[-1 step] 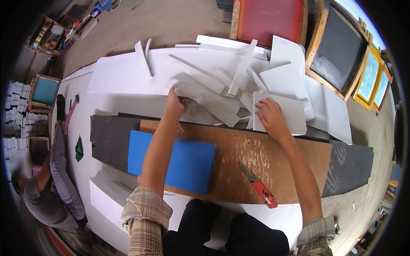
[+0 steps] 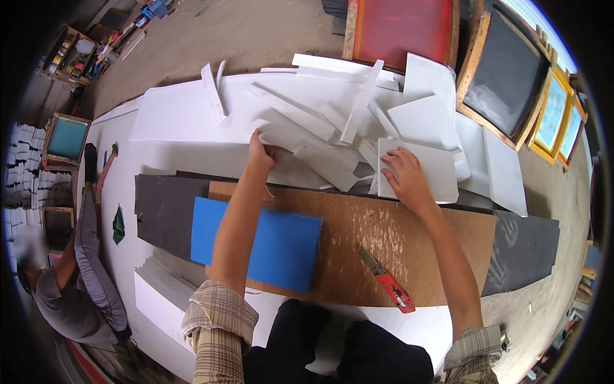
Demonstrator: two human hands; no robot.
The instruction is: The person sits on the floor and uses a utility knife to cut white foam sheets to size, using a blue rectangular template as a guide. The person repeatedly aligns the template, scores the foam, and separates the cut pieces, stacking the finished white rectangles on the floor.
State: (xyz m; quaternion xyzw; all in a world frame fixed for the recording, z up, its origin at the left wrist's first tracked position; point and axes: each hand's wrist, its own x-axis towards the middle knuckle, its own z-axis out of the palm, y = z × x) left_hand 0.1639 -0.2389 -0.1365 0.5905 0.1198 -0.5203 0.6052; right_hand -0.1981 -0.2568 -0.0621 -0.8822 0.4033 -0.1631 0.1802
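Note:
My left hand (image 2: 259, 152) is closed at the left end of a curved white offcut (image 2: 291, 136); part of the grip is hidden behind the hand. Fingers spread, my right hand (image 2: 404, 171) lies on top of a rectangular white sheet (image 2: 438, 168), which may be a small stack. Between the hands, several loose white strips and scraps (image 2: 329, 168) overlap in a heap. Nearer me, a blue rectangular sheet (image 2: 288, 249) rests on a scuffed brown board (image 2: 345, 281) beneath my left forearm. A red utility knife (image 2: 393, 289) lies on that board, blade out.
Dark grey sheets (image 2: 163, 208) stick out under the brown board. White sheets are stacked (image 2: 160, 291) at near left. Another person (image 2: 73, 294) sits at the left. Wooden-framed screens, one red (image 2: 403, 32) and one dark (image 2: 508, 77), stand at the far right.

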